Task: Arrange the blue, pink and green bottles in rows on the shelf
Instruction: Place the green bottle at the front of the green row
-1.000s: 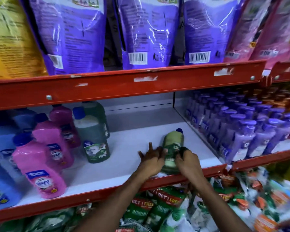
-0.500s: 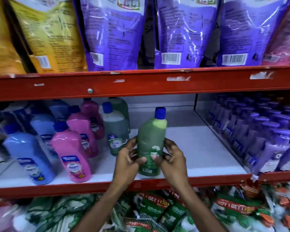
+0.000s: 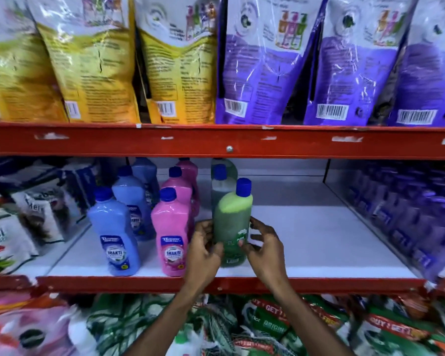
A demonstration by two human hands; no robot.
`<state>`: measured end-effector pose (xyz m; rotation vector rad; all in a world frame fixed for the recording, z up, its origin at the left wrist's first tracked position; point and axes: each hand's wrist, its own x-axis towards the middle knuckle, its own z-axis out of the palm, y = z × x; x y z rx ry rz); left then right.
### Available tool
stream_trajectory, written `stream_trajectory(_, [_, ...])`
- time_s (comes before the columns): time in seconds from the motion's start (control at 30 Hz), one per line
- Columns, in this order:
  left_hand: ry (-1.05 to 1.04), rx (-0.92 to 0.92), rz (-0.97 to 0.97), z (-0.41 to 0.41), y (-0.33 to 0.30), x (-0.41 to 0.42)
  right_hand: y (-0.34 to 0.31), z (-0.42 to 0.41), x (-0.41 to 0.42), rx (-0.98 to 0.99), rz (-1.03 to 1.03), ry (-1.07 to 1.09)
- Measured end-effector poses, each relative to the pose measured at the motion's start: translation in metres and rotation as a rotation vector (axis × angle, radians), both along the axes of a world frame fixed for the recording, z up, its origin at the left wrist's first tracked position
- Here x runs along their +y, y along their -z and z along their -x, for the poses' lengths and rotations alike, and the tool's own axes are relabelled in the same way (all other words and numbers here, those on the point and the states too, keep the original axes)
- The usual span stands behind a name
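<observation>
A green bottle (image 3: 232, 222) with a blue cap stands upright near the front of the white shelf (image 3: 306, 242). My left hand (image 3: 203, 250) grips its left side and my right hand (image 3: 263, 249) its right side. Two more green bottles (image 3: 220, 183) stand in a line right behind it. To its left runs a row of three pink bottles (image 3: 171, 240), and further left a row of three blue bottles (image 3: 115, 237). All bottles stand upright with blue caps.
A red beam (image 3: 229, 147) of the upper shelf hangs low above the bottles. Purple bottles (image 3: 409, 214) fill the shelf's right side. White bags (image 3: 23, 227) sit at the left. Yellow and purple pouches stand above; green packets lie below.
The green bottle, lying on the shelf a second ago, has been stood upright and moved left, in front of the green row. Both hands stay on it.
</observation>
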<state>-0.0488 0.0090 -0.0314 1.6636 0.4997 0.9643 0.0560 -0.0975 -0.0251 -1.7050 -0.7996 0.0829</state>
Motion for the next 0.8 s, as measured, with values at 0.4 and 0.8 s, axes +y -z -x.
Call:
stream_trajectory(0.4, [0.111, 0.284, -0.133, 0.015, -0.005, 0.003, 0.002, 0.007, -0.007, 0.028, 0.086, -0.276])
stream_trajectory(0.8, [-0.145, 0.387, -0.376, 0.011, 0.000, -0.016, 0.008, -0.010, -0.008, -0.014, 0.115, -0.240])
